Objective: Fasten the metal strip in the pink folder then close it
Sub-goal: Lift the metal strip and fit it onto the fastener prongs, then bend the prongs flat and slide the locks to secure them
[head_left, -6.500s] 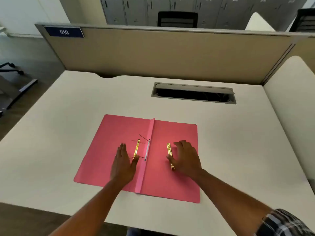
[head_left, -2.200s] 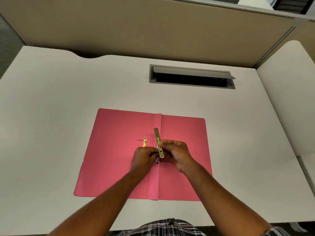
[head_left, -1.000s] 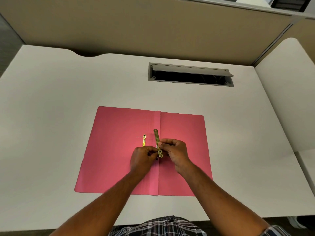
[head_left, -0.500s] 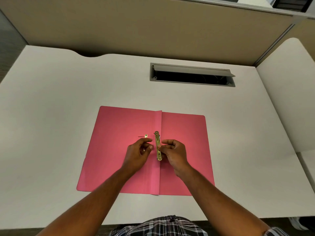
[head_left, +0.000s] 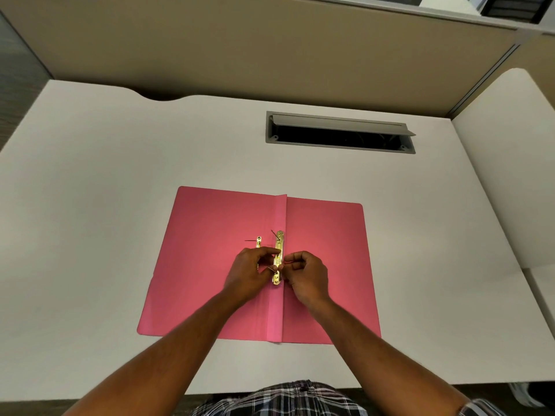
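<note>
The pink folder (head_left: 207,265) lies open and flat on the white desk (head_left: 90,205). A gold metal strip (head_left: 278,256) rests lengthwise along the folder's centre fold. My left hand (head_left: 250,273) pinches the strip from the left, thumb and forefinger on its middle. My right hand (head_left: 306,273) pinches it from the right near its lower end. A thin prong sticks up through the strip's top hole. A second gold fastener piece (head_left: 258,241) lies on the left leaf, partly hidden under my left hand.
A grey cable slot (head_left: 339,133) with a raised flap is set into the desk behind the folder. A beige partition (head_left: 240,49) runs along the back. A second desk (head_left: 510,160) adjoins on the right.
The strip went from tilted and lifted to lying flat along the fold, with a prong through its top hole. Both hands moved in close on either side of it.
</note>
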A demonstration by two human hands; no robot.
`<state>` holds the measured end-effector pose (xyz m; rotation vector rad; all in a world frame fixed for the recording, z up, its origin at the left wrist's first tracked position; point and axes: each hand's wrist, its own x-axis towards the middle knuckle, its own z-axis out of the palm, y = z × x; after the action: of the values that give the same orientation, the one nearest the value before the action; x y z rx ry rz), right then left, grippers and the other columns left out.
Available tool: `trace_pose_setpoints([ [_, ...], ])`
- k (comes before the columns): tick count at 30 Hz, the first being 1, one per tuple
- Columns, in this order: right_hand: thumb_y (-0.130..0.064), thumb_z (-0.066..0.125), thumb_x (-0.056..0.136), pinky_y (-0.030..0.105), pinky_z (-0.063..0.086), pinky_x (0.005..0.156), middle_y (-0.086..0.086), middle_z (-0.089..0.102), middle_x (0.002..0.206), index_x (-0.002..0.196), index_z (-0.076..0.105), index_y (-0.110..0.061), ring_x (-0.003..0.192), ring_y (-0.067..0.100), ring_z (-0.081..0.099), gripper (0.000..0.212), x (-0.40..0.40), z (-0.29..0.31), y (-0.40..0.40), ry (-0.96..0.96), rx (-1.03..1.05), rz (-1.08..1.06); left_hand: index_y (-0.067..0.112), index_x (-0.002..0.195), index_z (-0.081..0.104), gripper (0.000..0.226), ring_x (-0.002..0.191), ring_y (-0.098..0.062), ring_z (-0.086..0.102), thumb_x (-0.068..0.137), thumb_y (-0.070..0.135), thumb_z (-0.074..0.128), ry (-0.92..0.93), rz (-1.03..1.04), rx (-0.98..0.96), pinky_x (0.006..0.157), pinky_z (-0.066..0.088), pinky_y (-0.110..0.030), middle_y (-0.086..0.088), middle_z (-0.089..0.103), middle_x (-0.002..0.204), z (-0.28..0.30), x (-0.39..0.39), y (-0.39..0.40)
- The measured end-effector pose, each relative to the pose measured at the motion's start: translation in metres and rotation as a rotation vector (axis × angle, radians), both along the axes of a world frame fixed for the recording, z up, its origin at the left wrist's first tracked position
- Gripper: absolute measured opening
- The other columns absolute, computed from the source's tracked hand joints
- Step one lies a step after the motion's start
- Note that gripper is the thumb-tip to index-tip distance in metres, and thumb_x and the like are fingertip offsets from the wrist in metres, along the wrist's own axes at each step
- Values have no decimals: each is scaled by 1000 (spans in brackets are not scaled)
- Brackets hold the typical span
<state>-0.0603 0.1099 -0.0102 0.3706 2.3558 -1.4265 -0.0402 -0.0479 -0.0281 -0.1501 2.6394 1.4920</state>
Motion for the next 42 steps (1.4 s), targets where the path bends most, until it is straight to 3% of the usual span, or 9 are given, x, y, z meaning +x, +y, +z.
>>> trace_pose_setpoints([
  [7, -9, 85, 75, 48, 64, 76, -6, 78, 71, 83, 74, -28, 69, 12, 76, 23, 2, -6, 3, -3, 14, 26, 23, 119, 70, 39, 98, -17, 51, 83, 11, 70, 53, -76, -176, 79, 36, -22, 4, 71, 100, -4, 3, 0],
  [11, -8, 83, 77, 48, 64, 76, -10, 78, 73, 83, 74, -29, 70, 11, 76, 24, 3, -10, 5, 1, 23, 32, 24, 120, 71, 35, 106, -22, 49, 86, 16, 68, 33, -124, -228, 86, 38, -28, -1, 67, 108, -6, 5, -1],
  [16, -6, 82, 75, 47, 65, 75, -2, 78, 71, 83, 74, -25, 69, 16, 77, 22, 3, -13, 10, 17, 20, 45, 24, 127, 63, 51, 117, -22, 45, 79, 23, 77, 53, -201, -307, 97, 43, -35, 0, 57, 126, -5, 5, -4],
  [22, -12, 83, 78, 23, 57, 67, -11, 76, 75, 89, 74, -29, 69, 1, 71, 23, 4, -17, 14, 78, 112, 148, 35, 147, 39, 72, 136, -21, 34, 83, 50, 67, 38, -372, -534, 101, 43, -44, 15, 35, 156, -6, -1, -13],
  [26, -12, 83, 80, 28, 59, 69, -12, 74, 74, 102, 74, -27, 71, 4, 70, 28, 3, -15, 15, 120, 142, 225, 37, 150, 33, 69, 138, -21, 30, 88, 55, 59, 49, -407, -582, 101, 43, -42, 17, 30, 159, -6, 0, -15],
  [31, -13, 77, 82, 18, 49, 65, -13, 70, 79, 115, 73, -31, 72, 3, 66, 38, -9, -7, 18, 190, 223, 355, 38, 153, 24, 70, 138, -22, 28, 92, 55, 53, 37, -430, -627, 100, 41, -44, 17, 24, 161, -4, 2, -12],
  [35, -17, 73, 91, 22, 53, 77, -7, 71, 104, 121, 73, -26, 85, 5, 64, 31, -23, -3, 18, 295, 293, 404, 34, 152, 30, 67, 137, -23, 31, 92, 54, 53, 25, -436, -668, 97, 41, -44, 16, 27, 161, -1, 2, -9],
  [39, -24, 75, 93, 17, 49, 72, -7, 69, 101, 119, 77, -28, 83, 6, 64, 26, -29, -7, 16, 355, 318, 455, 35, 150, 34, 65, 136, -23, 31, 91, 53, 55, -4, -434, -670, 97, 42, -46, 15, 35, 157, 2, 0, -8],
  [42, -22, 80, 88, 24, 54, 73, -6, 70, 97, 116, 78, -28, 82, 9, 66, 29, -32, -9, 16, 347, 297, 443, 36, 146, 40, 60, 134, -23, 33, 91, 53, 55, -4, -434, -650, 94, 44, -45, 16, 39, 154, 4, -4, -10],
])
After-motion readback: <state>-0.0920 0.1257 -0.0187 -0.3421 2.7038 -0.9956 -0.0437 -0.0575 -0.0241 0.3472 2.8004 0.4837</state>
